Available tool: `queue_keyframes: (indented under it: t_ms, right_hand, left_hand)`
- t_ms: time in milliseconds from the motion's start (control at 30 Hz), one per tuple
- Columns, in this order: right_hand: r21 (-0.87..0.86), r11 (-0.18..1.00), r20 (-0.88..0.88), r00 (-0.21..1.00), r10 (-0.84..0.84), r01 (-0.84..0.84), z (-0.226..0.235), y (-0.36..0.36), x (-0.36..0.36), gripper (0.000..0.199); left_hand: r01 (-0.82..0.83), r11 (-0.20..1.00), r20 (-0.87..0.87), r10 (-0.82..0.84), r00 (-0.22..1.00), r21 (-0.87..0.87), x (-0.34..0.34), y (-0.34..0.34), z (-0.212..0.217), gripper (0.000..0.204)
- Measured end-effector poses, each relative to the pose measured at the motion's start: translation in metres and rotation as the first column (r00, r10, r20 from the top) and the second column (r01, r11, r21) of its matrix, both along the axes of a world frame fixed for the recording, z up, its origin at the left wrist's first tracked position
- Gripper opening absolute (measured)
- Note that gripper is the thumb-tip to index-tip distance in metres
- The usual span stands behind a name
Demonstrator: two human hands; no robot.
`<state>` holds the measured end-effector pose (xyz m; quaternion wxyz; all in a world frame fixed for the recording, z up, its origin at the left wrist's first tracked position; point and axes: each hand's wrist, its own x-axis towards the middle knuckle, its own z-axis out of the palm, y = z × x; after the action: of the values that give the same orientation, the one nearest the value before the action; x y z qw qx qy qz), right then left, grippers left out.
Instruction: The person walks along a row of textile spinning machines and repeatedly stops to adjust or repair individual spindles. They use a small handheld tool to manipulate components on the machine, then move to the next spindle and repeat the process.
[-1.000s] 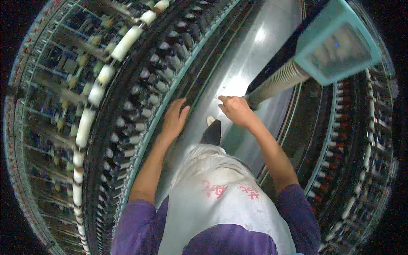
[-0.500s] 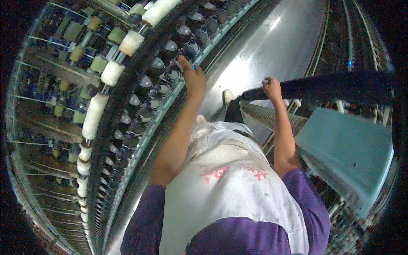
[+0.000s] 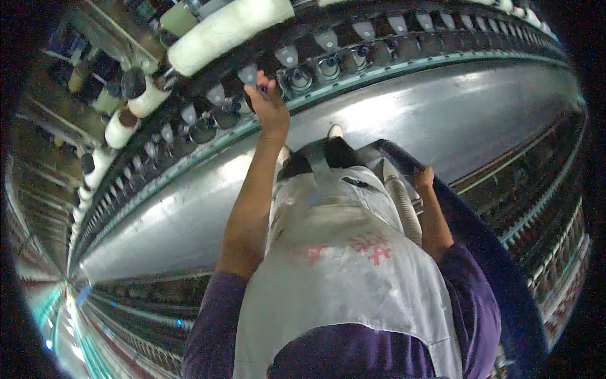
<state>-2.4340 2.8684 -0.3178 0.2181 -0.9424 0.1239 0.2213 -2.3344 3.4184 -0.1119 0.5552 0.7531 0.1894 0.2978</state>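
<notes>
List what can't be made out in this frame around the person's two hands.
- Head view: left hand fingertips merge into the dark spindle row; what they pinch is too small to tell.
- Right hand grip on the dark bar: fingers hidden behind it.
- Feet: mostly covered by the white apron.

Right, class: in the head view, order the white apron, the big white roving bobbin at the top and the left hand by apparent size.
1. White apron, though nearest the camera.
2. Roving bobbin.
3. Left hand.

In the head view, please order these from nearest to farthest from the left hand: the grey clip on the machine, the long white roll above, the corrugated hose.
1. Grey clip: at the left hand's fingertips.
2. Long white roll: above the hand, upper left.
3. Corrugated hose: lower right, beside the right hand.
</notes>
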Motion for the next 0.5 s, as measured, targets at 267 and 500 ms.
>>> queue_keyframes:
  t_ms: [267, 500]
  right_hand:
    - [0.582, 0.775, 0.103, 0.967, 0.232, -0.248, 0.172, 0.23, 0.119, 0.022]
    - [0.753, 0.33, 0.31, 0.75, 0.584, -0.569, 0.33, 0.362, 0.108, 0.027]
  left_hand:
    - [-0.211, 0.973, 0.442, 0.15, 0.884, 0.092, -0.061, -0.008, 0.192, 0.028]
    - [0.118, 0.52, 0.063, -0.122, 0.991, -0.846, -0.06, 0.011, 0.167, 0.018]
